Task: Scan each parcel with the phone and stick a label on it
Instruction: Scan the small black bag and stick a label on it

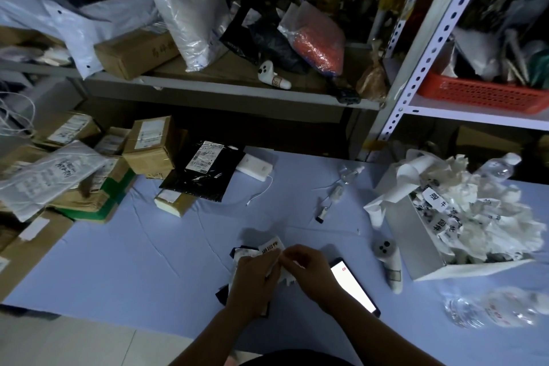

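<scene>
Over at the near edge of the pale blue table [142, 261] the person has both hands together, working a small white label [270, 246] printed with black characters. The left hand [255, 282] lies on top of a dark parcel [222, 294], its fingers curled in and pinching the label's lower part. The right hand [309, 269] meets it from the right, fingertips closed on the label's edge. The label sticks up just beyond the knuckles, on the far side of both hands. Only the parcel's dark corners show, poking out left of and beneath the left hand.

The phone [353, 285] lies flat on the table just right of the right wrist, screen lit white, and neither hand touches it.

Farther off, a black mailer [205, 172] with a white shipping slip rests at the far side of the table. Cardboard boxes [148, 145] are heaped along the left. On the right stands a white box [416, 246] heaped with crumpled paper, and a clear plastic bottle [490, 310] lies nearer than it.
</scene>
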